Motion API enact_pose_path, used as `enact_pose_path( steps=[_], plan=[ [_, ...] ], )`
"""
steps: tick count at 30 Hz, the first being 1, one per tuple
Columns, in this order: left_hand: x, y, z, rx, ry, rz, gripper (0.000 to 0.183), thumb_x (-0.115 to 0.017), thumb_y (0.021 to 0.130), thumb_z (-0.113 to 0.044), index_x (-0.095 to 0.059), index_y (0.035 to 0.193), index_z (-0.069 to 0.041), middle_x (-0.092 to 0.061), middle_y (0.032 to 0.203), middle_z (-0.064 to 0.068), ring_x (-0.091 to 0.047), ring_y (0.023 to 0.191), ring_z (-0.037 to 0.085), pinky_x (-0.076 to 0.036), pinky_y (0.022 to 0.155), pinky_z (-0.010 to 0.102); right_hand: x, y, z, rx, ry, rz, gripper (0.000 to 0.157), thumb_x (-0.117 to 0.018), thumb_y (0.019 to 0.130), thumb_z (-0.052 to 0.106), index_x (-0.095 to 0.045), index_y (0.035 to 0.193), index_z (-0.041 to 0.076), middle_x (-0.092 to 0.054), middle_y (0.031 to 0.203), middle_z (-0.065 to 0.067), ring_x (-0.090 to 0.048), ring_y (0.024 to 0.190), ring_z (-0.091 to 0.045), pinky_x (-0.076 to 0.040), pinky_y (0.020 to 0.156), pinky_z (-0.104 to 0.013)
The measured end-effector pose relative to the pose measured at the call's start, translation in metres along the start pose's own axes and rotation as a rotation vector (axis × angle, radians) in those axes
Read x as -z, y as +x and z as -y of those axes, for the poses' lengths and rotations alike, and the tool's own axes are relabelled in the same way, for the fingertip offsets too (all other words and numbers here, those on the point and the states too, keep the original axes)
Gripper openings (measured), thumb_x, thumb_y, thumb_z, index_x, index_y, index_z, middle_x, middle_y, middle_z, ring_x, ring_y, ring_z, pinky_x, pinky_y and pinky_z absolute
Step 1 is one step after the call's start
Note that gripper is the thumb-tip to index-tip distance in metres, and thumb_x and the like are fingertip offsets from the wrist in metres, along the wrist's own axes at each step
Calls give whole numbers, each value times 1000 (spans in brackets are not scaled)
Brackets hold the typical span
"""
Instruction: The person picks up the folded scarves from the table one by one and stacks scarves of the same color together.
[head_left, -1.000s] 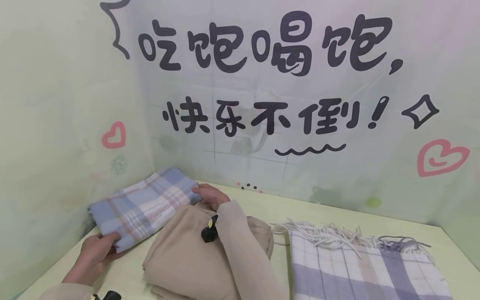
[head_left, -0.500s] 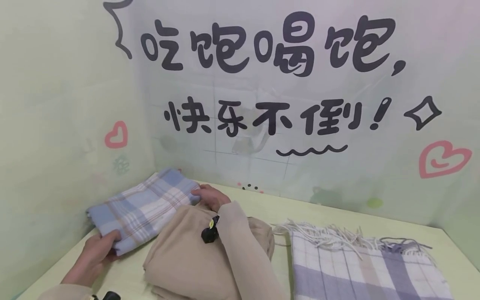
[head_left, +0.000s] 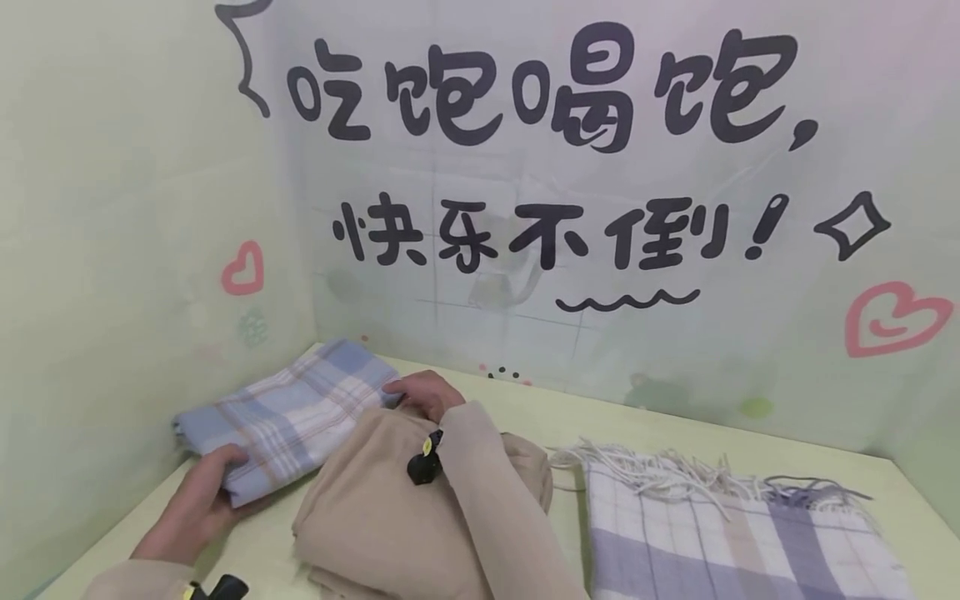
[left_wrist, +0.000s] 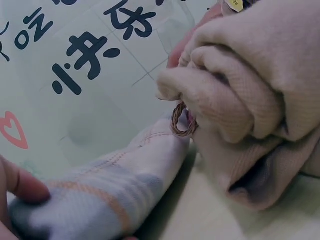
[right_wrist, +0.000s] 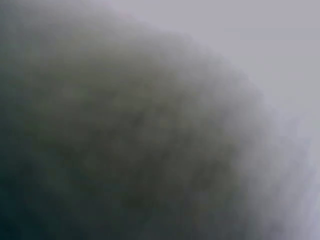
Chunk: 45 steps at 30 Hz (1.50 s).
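Note:
A folded blue-and-white plaid scarf (head_left: 288,425) lies at the left, near the back corner. My left hand (head_left: 197,504) holds its near left end, thumb on top and fingers underneath; the left wrist view shows the thumb (left_wrist: 25,185) pressing into the fabric. My right hand (head_left: 429,392) reaches across a folded beige garment (head_left: 382,508) and pinches the scarf's far right corner, its fingers partly hidden. Beside that corner, a brown twisted cord loop (left_wrist: 184,120) hangs in the left wrist view. The right wrist view is filled by a dark blur.
To the right lies a folded white-and-purple plaid scarf (head_left: 720,542) with fringe (head_left: 660,471) along its far edge. A pale yellow-green table (head_left: 675,429) carries everything. Printed cloth walls (head_left: 487,333) close off the back and sides.
The view has turned slightly left. The blue plaid scarf has shifted a little left and settled lower, both hands staying on it; my left thumb has slid slightly along the near end.

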<state>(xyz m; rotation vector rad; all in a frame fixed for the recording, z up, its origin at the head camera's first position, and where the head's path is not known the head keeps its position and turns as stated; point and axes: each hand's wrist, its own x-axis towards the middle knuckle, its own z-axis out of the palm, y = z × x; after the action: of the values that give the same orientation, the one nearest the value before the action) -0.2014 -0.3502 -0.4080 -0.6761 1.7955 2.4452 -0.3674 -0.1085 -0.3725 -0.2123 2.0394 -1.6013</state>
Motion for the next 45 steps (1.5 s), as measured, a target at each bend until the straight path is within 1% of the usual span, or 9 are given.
enact_pose_path(
  steps=[3, 5, 9, 13, 17, 22, 31, 37, 45],
  plan=[
    [-2, -1, -2, -13, -65, 10, 29, -45, 98, -33, -28, 121, -30, -47, 98, -15, -55, 86, -2, -53, 85, 37, -2, -4, 4, 19, -11, 16, 44, -71, 84, 20, -60, 122, 0, -60, 124, -12, -58, 113, -27, -46, 96, -36],
    [-5, -3, -4, -29, -62, -15, 40, -49, 97, -35, -23, 127, -33, -44, 105, -16, -52, 87, -6, -53, 86, 33, -3, -5, 7, 17, -22, 23, 49, -71, 83, 19, -57, 126, 0, -59, 124, -9, -57, 114, -24, -45, 97, -35],
    [-12, -6, -11, -102, -59, -70, 36, -50, 97, -28, -24, 120, -35, -36, 112, -14, -49, 89, -8, -52, 80, 25, -2, -8, 17, 34, -41, 47, 55, -70, 84, 19, -52, 131, -1, -60, 119, -7, -57, 111, -20, -47, 94, -32],
    [-17, -7, -17, -207, -87, -94, 32, -49, 97, -21, -27, 114, -37, -34, 114, -11, -49, 90, -6, -51, 74, 23, -1, -15, 27, 80, -32, 22, 56, -70, 85, 20, -51, 132, -3, -56, 131, -14, -54, 122, -26, -47, 99, -35],
    [-21, -10, -22, -280, -76, -83, 41, -50, 97, -20, -25, 124, -37, -34, 114, -11, -48, 93, -4, -50, 73, 21, -2, -22, 33, 109, 28, -44, 32, -70, 85, 19, -62, 108, -2, -65, 102, -8, -63, 97, -20, -52, 90, -33],
    [-27, -16, -27, -333, -84, -73, 56, -54, 96, -22, -17, 137, -33, -34, 114, -10, -48, 94, -2, -50, 72, 22, -3, -28, 36, 164, 153, -145, 17, -70, 85, 15, -59, 82, 3, -60, 74, -5, -63, 70, -15, -57, 76, -33],
    [-40, -29, -40, -423, -127, 30, 53, -53, 97, -19, -20, 136, -31, -35, 116, -8, -51, 95, 0, -51, 75, 22, 11, -40, 42, 233, 229, -175, 18, -67, 86, 7, -54, 72, 5, -58, 79, -6, -63, 68, -15, -57, 76, -33],
    [-57, -36, -45, -426, -124, 71, 50, -52, 97, -19, -21, 134, -30, -37, 115, -6, -53, 94, 0, -51, 76, 22, 31, -53, 41, 254, 224, -200, 28, -65, 85, 5, -46, 64, 8, -55, 79, -4, -60, 69, -13, -57, 76, -32],
    [-77, -41, -48, -433, -126, 135, 35, -49, 98, -16, -30, 120, -34, -39, 113, -6, -54, 93, 1, -51, 77, 23, 56, -75, 39, 301, 199, -242, 27, -61, 83, 1, -43, 65, 8, -49, 79, -4, -56, 71, -14, -57, 76, -35]
  ],
)
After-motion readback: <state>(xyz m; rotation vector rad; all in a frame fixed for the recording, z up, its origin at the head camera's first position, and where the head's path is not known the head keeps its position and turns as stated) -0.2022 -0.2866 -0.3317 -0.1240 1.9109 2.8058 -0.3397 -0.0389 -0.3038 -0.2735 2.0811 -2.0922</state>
